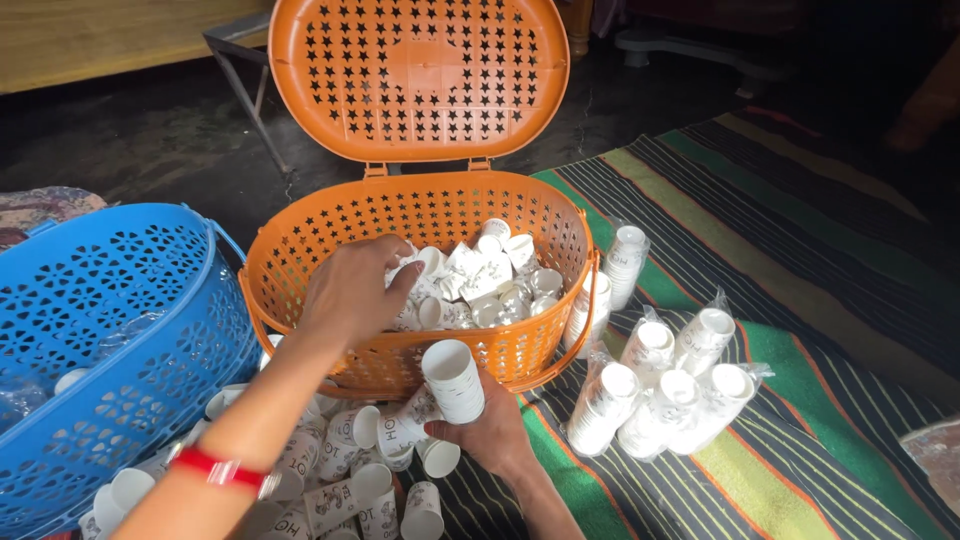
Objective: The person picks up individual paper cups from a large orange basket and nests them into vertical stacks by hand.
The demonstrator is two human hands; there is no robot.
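Observation:
My left hand [352, 292] reaches into the orange star-perforated basket [330, 235], its fingers pinched on a white paper cup [408, 268] at the edge of the heap of loose cups [490, 285] inside. My right hand [492, 432] is in front of the basket and grips a short stack of white paper cups [453, 380], mouth tilted up. A red bangle [215, 468] sits on my left wrist. More loose cups [350, 480] lie on the floor under my left arm.
The basket's orange lid [418, 75] stands open behind it. A blue perforated basket [110, 330] is at the left. Several plastic-wrapped cup sleeves [660, 385] lie on the striped mat [800, 300] to the right. A metal frame leg [250, 90] stands behind.

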